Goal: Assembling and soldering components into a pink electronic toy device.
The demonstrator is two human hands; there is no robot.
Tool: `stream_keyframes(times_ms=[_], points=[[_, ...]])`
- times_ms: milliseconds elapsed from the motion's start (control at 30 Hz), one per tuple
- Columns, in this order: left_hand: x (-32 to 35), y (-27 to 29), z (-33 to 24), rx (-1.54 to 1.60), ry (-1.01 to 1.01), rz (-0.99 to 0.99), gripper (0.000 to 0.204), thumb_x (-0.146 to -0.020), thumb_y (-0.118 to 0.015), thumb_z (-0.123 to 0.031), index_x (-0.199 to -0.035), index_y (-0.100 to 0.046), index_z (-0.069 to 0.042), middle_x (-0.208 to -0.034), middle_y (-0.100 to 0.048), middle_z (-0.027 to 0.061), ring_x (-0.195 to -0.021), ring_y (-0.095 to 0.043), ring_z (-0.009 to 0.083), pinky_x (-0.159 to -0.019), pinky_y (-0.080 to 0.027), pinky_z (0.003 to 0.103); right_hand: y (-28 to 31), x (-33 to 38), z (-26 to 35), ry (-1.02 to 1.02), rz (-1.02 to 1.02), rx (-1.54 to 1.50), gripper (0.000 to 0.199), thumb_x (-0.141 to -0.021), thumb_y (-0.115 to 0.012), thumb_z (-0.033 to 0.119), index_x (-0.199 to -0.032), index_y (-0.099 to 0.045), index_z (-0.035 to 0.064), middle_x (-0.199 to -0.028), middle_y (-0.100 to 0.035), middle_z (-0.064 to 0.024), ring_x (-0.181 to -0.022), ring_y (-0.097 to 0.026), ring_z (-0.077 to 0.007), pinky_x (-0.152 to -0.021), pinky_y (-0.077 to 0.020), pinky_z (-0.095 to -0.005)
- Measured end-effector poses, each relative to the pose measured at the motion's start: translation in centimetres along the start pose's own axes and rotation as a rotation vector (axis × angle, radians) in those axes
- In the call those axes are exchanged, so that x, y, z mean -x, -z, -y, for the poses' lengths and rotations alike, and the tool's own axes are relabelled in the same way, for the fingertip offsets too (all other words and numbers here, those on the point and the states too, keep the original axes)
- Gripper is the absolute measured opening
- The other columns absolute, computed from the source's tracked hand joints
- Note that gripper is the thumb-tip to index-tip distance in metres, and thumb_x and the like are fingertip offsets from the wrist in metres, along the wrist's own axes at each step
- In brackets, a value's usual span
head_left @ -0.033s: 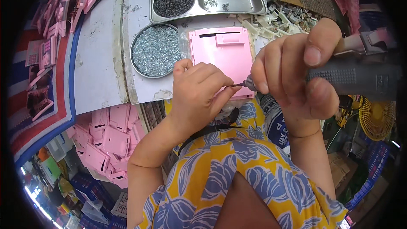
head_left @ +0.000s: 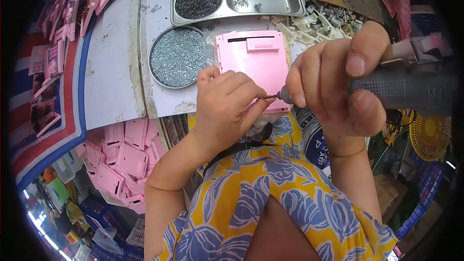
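Head view: pinching the thin dark metal bit (head_left: pixel 271 97) between closed thumb and fingertips of the left hand (head_left: pixel 227 99), above the near part of a flat pink plastic case (head_left: pixel 251 67). Gripping, with curled fingers of the right hand (head_left: pixel 333 77), a grey cylindrical screwdriver (head_left: pixel 408 89), bit pointing left. Found flat on the white worktable (head_left: pixel 113 72): the case, just right of a round metal dish (head_left: pixel 176 87) full of small silvery screws (head_left: pixel 178 60). Cannot tell whether a screw sits at the tip, hidden by the fingertips. Judging by the pose, probably fitting a screw to the bit, with driving not yet begun. Would then call for releasing the pinch, tipping the screwdriver upright and lining up squarely over a hole.
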State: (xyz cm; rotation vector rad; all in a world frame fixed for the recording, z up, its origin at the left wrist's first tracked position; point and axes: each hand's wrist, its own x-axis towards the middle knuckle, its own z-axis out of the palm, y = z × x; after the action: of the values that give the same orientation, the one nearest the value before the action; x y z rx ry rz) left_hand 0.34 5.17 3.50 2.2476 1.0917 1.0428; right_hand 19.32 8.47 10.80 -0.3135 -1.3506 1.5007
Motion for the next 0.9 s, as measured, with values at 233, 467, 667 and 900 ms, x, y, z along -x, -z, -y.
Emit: stream_keyframes(times_ms=[233, 467, 667, 900], points=[[-0.2, 0.0, 0.3, -0.071, -0.03, 0.051, 0.015, -0.076, -0.079, -0.019, -0.078, -0.065, -0.015, -0.074, -0.057, -0.0013, -0.071, -0.056, 0.018, -0.082, -0.033, 0.038, -0.3, 0.5, -0.2, -0.057, -0.141, 0.061, 0.029, -0.093, -0.072, 0.028, -0.106, -0.049, 0.0159, -0.057, -0.05, 0.004, -0.05, -0.05, -0.0087, -0.061, -0.0496, -0.0278], [-1.1, -0.6, -0.1, -0.011, -0.11, 0.099, 0.014, -0.077, -0.079, -0.018, -0.078, -0.065, -0.013, -0.073, -0.057, -0.0002, -0.069, -0.058, 0.0201, -0.077, -0.039, 0.038, -0.3, 1.3, 0.1, -0.071, -0.21, 0.077, 0.031, -0.091, -0.073, 0.026, -0.104, -0.047, 0.0145, -0.056, -0.047, 0.003, -0.049, -0.047, -0.0095, -0.057, -0.0466, -0.028], [-0.6, -1.9, 0.6, 0.053, 0.035, 0.153, 0.014, -0.077, -0.078, -0.008, -0.075, -0.064, -0.009, -0.067, -0.058, 0.0043, -0.062, -0.057, 0.0252, -0.062, -0.04, 0.036, 0.4, 5.2, 0.2, -0.124, -0.329, 0.146, 0.032, -0.089, -0.074, 0.025, -0.099, -0.046, 0.0128, -0.056, -0.045, 0.0022, -0.048, -0.045, -0.0104, -0.054, -0.0449, -0.0296], [-0.5, -3.6, 1.1, 0.145, -0.023, 0.253, 0.02, -0.082, -0.073, -0.014, -0.073, -0.056, -0.008, -0.068, -0.053, 0.0067, -0.063, -0.053, 0.0274, -0.064, -0.037, 0.039, 0.9, 8.6, -0.9, -0.134, -0.288, 0.307, 0.029, -0.09, -0.074, 0.022, -0.092, -0.048, 0.0122, -0.056, -0.048, -0.0003, -0.049, -0.049, -0.015, -0.056, -0.0474, -0.032]])
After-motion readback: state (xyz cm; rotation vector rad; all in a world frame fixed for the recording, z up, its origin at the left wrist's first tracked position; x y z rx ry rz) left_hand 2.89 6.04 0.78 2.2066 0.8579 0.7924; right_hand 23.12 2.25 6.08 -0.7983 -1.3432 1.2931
